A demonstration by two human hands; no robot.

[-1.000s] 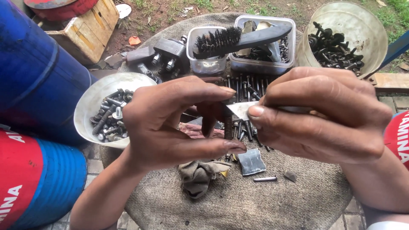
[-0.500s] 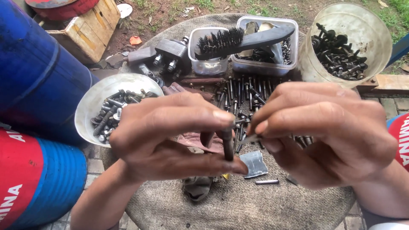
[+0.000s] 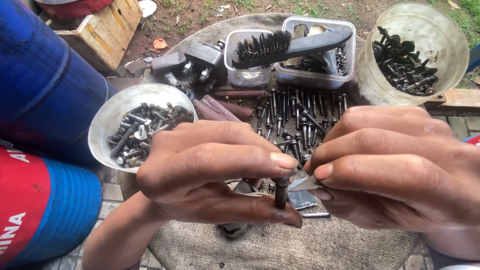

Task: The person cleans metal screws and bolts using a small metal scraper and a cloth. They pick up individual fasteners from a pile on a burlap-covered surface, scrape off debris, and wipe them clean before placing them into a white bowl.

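**An open-air repair spot on bare ground**

This is an outdoor, makeshift workshop. The counter is a round top covered in coarse cloth, strewn with rows of dark screws. Around it stand a white bowl and a clear bucket filled with greasy bolts, two plastic tubs with a black wire brush laid across them. Blue metal drums crowd the side, and a worn wooden crate sits on dirt and patchy grass beyond.

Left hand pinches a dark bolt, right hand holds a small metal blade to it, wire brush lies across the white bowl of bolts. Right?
Not quite. In the head view the wire brush lies across the two clear plastic containers, not the white bowl. Left hand, bolt, right hand and blade are as stated.
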